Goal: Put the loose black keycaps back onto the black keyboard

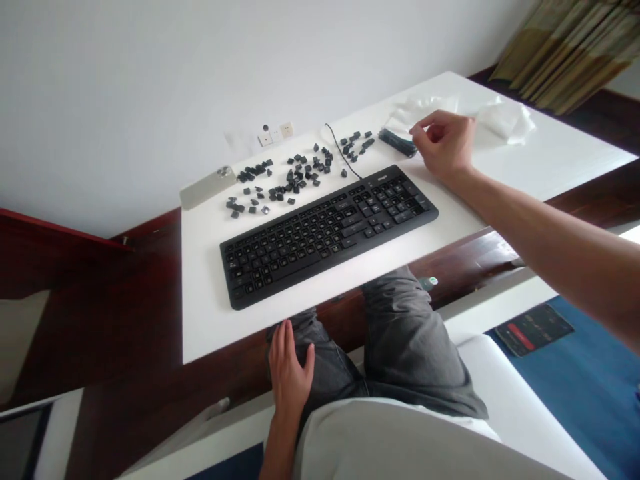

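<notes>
My right hand (444, 148) is over the table's right part, thumb and index finger brought together in a pinch. Whatever is between the fingertips, if anything, is too small to make out. Just left of those fingertips lies a dark, elongated object (399, 142), its kind unclear. My left hand (290, 373) rests flat on my thigh with the fingers stretched out, holding nothing. A black keyboard (320, 259) lies at a slant on the table, many of its key positions without caps. Behind it are scattered several loose black keycaps (299, 180).
The white table (205, 280) stands against the wall. Crumpled clear plastic (507, 122) lies at its back right, and a phone (209, 187) at its back left. A cable (343, 152) runs behind the keyboard. Another phone (535, 330) lies on blue fabric to my right.
</notes>
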A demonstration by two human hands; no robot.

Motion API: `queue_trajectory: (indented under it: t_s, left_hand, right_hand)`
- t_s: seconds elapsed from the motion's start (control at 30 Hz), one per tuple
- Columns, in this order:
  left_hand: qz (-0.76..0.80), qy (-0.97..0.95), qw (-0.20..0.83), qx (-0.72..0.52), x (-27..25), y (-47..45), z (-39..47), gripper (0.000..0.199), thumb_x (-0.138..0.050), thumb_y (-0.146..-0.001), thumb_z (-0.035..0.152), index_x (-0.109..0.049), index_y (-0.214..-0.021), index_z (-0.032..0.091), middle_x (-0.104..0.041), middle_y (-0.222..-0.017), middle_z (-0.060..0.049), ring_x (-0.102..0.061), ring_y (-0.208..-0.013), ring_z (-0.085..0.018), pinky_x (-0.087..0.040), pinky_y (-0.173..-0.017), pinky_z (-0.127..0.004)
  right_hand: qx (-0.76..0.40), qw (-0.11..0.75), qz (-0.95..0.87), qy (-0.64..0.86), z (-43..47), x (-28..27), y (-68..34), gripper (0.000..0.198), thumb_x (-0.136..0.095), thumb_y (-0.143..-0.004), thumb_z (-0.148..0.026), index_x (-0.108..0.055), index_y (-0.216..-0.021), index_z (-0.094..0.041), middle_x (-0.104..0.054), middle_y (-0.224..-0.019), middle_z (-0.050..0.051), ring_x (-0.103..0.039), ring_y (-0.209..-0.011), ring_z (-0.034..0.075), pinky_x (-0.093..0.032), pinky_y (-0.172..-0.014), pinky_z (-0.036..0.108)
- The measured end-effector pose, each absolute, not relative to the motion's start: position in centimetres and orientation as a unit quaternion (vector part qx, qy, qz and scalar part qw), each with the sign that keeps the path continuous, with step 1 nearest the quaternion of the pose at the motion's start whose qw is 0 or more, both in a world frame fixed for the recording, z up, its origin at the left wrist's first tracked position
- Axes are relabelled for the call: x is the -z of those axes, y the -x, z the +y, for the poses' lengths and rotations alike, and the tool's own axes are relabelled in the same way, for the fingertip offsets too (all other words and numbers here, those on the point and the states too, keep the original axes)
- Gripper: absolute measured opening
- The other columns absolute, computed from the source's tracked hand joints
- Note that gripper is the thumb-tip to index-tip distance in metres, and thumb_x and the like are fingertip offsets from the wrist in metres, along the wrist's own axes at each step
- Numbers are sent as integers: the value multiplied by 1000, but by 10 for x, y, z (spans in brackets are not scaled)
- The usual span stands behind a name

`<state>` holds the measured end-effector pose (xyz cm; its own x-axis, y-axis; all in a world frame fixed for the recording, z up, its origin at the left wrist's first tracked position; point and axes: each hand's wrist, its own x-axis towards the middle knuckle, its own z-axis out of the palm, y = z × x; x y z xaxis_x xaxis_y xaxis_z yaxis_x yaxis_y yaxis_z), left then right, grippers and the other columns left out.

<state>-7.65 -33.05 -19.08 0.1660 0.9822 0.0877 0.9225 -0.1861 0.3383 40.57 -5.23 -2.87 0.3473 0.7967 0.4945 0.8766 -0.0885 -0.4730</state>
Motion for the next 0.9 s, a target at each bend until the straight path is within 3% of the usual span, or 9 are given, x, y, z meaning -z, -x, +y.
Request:
queue_trajectory:
  t_s: [0.13, 0.27, 0.47, 0.6, 0.7, 0.77, 0.8, 0.9]
  left_hand:
    - [705, -689, 80, -150, 197, 74, -327, 67, -53, -103, 42, -41, -161, 11, -49, -159, -25, -54, -144, -37, -49, -117, -52]
    - [699, -702, 115, -72, 191, 84, -320, 54, -44, -106, 35, -53, -153, 9, -63, -147, -22, -66, -132, -32, -56, -108, -45]
    - [668, -732, 132, 22, 165, 96, -340, 32, -52, -102, 32, -78, -114, 20, -79, -114, -11, -77, -100, -25, -60, -93, -37]
    - [660, -738, 118, 74, 164, 95, -350, 36, -54, -99, 28, -79, -123, 20, -77, -126, -12, -73, -115, -27, -56, -105, -39]
    - [662, -725, 148, 115, 165, 76, -333, 45, -48, -94, 20, -77, -128, 15, -72, -137, -17, -62, -136, -34, -49, -116, -48]
    - [626, -740, 228, 93, 166, 46, -319, 44, -48, -94, 25, -79, -123, 15, -70, -139, -18, -56, -141, -38, -46, -118, -53]
    - [598, -743, 292, 72, 168, 25, -314, 45, -49, -94, 28, -79, -126, 21, -69, -142, -15, -58, -139, -36, -47, -118, -52]
    - [475, -755, 452, -6, 180, -52, -311, 69, -61, -90, 45, -56, -157, 33, -46, -167, -7, -44, -154, -35, -38, -129, -50]
  right_hand:
    - [38, 396, -564, 724, -53, 30, -407, 25, -62, -103, -34, -74, -101, -12, -73, -79, 2, -41, -61, 9, -39, -67, 27]
    - [31, 413, -568, 711, -54, 27, -407, 24, -66, -95, -34, -78, -96, -13, -67, -67, 2, -45, -59, 11, -39, -64, 30]
    - [13, 432, -571, 698, -55, 24, -408, 18, -69, -87, -33, -79, -89, -18, -56, -55, -3, -47, -54, 13, -37, -61, 31]
    - [-1, 439, -565, 699, -55, 23, -409, 19, -69, -85, -37, -77, -86, -19, -54, -54, -3, -47, -54, 14, -38, -62, 31]
    - [-36, 436, -557, 706, -58, 19, -408, 23, -67, -86, -42, -75, -87, -21, -55, -56, -2, -48, -57, 16, -39, -63, 32]
    - [-47, 433, -557, 707, -59, 17, -406, 25, -66, -86, -44, -75, -86, -21, -54, -56, -2, -47, -56, 17, -39, -61, 33]
    - [-49, 433, -557, 707, -59, 16, -406, 25, -67, -85, -45, -74, -85, -22, -53, -55, -2, -47, -55, 17, -40, -61, 34]
    - [-47, 424, -552, 716, -58, 18, -409, 23, -68, -83, -47, -74, -83, -25, -54, -55, -1, -50, -56, 20, -40, -60, 36]
